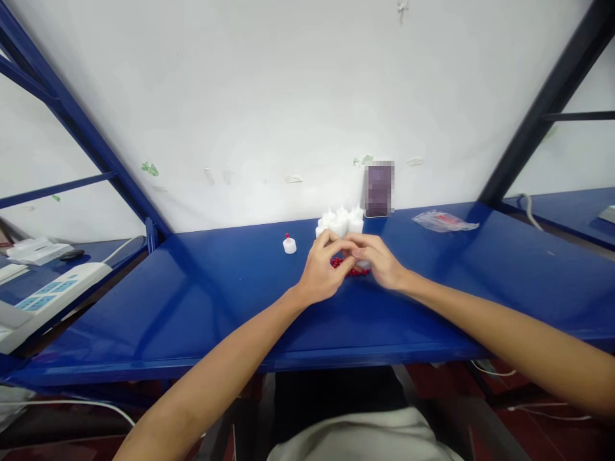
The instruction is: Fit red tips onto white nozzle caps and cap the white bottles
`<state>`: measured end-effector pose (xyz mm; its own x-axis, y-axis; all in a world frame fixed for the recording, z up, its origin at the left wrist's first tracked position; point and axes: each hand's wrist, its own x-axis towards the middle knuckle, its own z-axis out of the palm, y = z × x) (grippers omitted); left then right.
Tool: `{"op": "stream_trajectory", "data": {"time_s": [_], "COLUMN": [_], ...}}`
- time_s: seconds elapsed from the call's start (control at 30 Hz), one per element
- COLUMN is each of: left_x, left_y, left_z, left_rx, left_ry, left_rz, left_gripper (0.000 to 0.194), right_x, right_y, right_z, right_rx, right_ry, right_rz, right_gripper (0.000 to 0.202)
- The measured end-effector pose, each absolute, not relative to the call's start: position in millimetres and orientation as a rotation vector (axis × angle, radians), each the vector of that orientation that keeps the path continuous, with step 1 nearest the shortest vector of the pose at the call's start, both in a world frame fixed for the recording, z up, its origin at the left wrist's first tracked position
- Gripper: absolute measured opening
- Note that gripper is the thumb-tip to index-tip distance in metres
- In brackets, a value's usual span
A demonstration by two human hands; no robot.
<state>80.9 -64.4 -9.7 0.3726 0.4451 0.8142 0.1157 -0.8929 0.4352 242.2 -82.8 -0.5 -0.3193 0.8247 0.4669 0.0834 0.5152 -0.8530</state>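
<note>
My left hand (pixel 324 266) and my right hand (pixel 379 261) meet above a small pile of red caps (pixel 358 273) on the blue table. A bit of a small white bottle (pixel 364 264) shows under the curled fingers of my right hand. My left thumb and fingers are pinched together at the same spot, and whatever they hold is hidden. Just behind the hands stands a cluster of white bottles (pixel 340 222). To the left, a single white bottle with a red cap (pixel 289 244) stands upright.
A phone (pixel 379 189) leans against the wall behind the bottles. At the right lies a clear plastic bag (pixel 444 221) with something red in it. A white power strip (pixel 57 294) is at the far left. Blue frame posts (pixel 96 134) rise at the table's side.
</note>
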Motion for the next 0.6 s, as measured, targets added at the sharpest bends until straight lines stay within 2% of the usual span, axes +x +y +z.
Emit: {"op": "stream_trajectory", "data": {"time_s": [0.1,0.2,0.3,0.43,0.53,0.6], "left_x": [67,37,6,-11,-9,-7], "left_y": [-45,-12,17,31,30,27], "left_z": [-5,-1,-2,-11,-16,-15], "left_rx": [2.205,1.996,1.996,2.163,2.246,2.238], "left_ry": [0.635,1.005,1.362,1.462,1.525,1.573], "left_rz": [1.732,1.947,1.850,1.588,1.386,1.422], "left_gripper": [0.006,0.008,0.010,0.009,0.009,0.010], "right_x": [244,251,259,264,262,260], "right_y": [-75,-66,-56,-49,-49,-52], "right_z": [-3,-4,-2,1,1,2], "right_rx": [-0.867,-1.006,-1.105,-1.113,-1.041,-1.017], "right_ry": [-1.695,-1.628,-1.504,-1.342,-1.259,-1.192], "right_rz": [0.830,0.779,0.753,0.826,0.939,1.009], "right_gripper": [0.021,0.016,0.019,0.040,0.044,0.042]}}
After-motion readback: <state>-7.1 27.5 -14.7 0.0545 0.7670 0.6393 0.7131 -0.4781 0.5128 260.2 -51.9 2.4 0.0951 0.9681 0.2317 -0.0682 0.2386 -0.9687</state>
